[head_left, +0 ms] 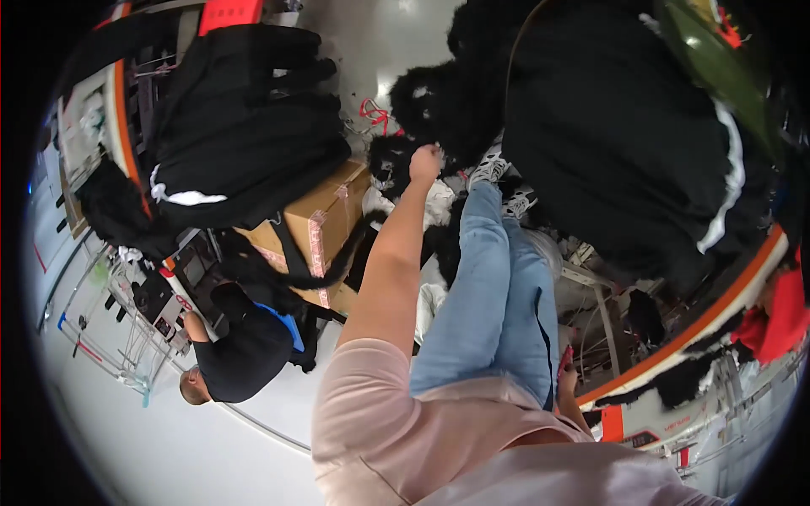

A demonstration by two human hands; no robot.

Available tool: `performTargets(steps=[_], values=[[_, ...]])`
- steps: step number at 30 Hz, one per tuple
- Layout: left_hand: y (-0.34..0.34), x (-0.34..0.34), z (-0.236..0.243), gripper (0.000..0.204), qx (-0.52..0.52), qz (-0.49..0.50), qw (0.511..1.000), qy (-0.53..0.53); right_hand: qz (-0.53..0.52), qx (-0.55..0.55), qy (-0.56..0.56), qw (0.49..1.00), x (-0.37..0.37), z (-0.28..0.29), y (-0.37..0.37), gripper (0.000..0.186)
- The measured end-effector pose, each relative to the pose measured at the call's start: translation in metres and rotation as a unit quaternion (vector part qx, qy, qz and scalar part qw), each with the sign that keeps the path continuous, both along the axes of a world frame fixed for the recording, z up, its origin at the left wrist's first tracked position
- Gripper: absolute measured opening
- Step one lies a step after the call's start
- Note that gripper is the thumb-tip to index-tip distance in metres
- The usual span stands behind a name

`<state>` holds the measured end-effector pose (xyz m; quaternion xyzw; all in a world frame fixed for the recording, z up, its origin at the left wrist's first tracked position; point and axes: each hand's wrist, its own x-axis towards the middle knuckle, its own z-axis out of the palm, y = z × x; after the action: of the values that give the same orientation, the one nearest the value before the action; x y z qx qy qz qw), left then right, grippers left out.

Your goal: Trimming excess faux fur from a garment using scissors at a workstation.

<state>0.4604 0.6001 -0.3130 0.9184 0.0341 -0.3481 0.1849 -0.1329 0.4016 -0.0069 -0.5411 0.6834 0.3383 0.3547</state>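
I have a cloth pile [245, 126] on my left, a box [321, 219] beside its near edge, and a co-worker [253, 350] farther back. Another cloth pile [624, 143] lies to my right, a desk [692, 341] beside it. A fur heap [456, 110] lies on the floor [361, 63] before my 2 shoes [488, 171]; my left grip [426, 162] is near it, and my right grip [569, 377] is beside my thigh [530, 329].
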Motion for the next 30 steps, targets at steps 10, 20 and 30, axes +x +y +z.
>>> performTargets(steps=[10, 20, 30], values=[[-0.127, 0.037, -0.211, 0.033, -0.231, -0.095, 0.942, -0.225, -0.114, 0.019, 0.005, 0.993, -0.026, -0.040, -0.001, 0.026], [-0.009, 0.023, -0.064, 0.036, -0.192, 0.167, 0.967, -0.003, -0.121, -0.017, -0.022, 0.992, -0.026, -0.017, 0.028, 0.025], [-0.001, 0.028, 0.504, 0.020, -0.432, 0.326, 0.838, -0.068, -0.017, -0.174, -0.322, 0.930, 0.226, 0.050, 0.005, 0.014]])
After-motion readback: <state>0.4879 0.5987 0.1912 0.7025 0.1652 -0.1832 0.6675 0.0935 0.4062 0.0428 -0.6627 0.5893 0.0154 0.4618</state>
